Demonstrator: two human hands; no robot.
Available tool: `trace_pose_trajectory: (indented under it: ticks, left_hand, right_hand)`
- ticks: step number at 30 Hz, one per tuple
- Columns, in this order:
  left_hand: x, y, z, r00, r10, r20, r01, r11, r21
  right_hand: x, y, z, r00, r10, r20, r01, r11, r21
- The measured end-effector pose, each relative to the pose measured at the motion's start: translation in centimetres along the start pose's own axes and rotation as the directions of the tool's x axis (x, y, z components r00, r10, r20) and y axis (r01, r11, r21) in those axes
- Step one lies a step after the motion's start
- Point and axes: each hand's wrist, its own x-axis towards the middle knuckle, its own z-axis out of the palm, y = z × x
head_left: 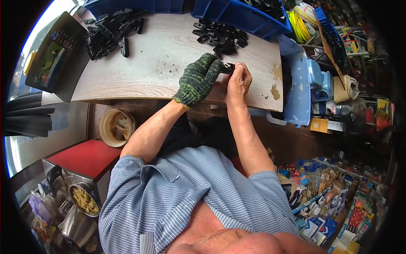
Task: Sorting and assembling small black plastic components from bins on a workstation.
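My left hand (198,79), in a dark green knitted glove, is closed near the middle of the table's front part. Its fingertips pinch one end of a small black plastic piece (229,68). My bare right hand (240,82) grips the other end of the same piece, thumb and fingers pressed together. Most of the piece is hidden by the fingers. Just beyond the hands lies a heap of small black plastic parts (215,34). Farther left is a second heap of longer black plastic parts (112,31).
Blue bins (241,17) line the table's (144,63) far edge. A dark upright panel (55,55) stands at the left. Right of the table is a light-blue plastic tub (297,80). A round bucket (117,127) and a red-topped cabinet (84,156) are at lower left.
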Motion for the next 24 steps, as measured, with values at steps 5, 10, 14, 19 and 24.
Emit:
trace_pose_trajectory:
  ticks: [5,10,14,19,24]
  left_hand:
    - [-0.5,-0.2,3.1,0.988,-0.031,-0.152,0.021,0.997,-0.068]
    - [-0.9,0.7,3.3,0.990,0.025,-0.139,-0.021,0.999,0.035]
    - [-1.2,-0.7,3.0,0.944,0.271,-0.188,-0.245,0.958,0.150]
    - [-1.5,-1.4,3.0,0.962,0.240,-0.129,-0.204,0.948,0.244]
    - [-0.7,-2.1,2.3,0.898,0.437,-0.053,-0.354,0.789,0.502]
  right_hand:
    - [-0.3,-0.8,-0.4,0.992,0.122,-0.013,-0.121,0.991,0.057]
    - [-0.5,-2.0,-0.6,0.985,0.173,0.008,-0.172,0.973,0.154]
    - [-0.9,-1.7,-0.6,0.985,0.157,0.073,-0.165,0.980,0.114]
    - [-1.5,-2.4,-0.2,0.987,0.157,0.025,-0.159,0.980,0.116]
    - [-0.7,-1.0,-0.4,0.997,0.055,0.048,-0.056,0.998,0.021]
